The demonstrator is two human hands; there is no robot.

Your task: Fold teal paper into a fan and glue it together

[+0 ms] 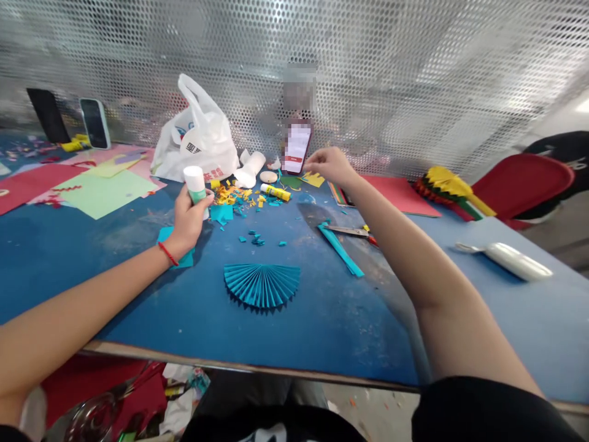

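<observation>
My left hand (pixel 188 220) is wrapped round a glue stick (pixel 195 183) with a white cap and green body, held upright above a teal paper square (pixel 186 258). My right hand (pixel 328 164) reaches far across the blue table (pixel 138 294), its fingers pinched together beside a phone (pixel 297 147) propped against the mesh wall; what they pinch, if anything, I cannot make out. A teal pleated paper fan (pixel 262 284) lies flat in front of me. A folded teal paper strip (pixel 340 248) and scissors (pixel 352 231) lie under my right forearm.
A white plastic bag (pixel 197 138) stands at the back, with a yellow glue stick (pixel 275 192) and paper scraps (pixel 232 199) near it. Coloured paper sheets (pixel 99 190) lie at left, a second phone (pixel 95 123), a red sheet (pixel 400 195), a white tool (pixel 515 261) at right.
</observation>
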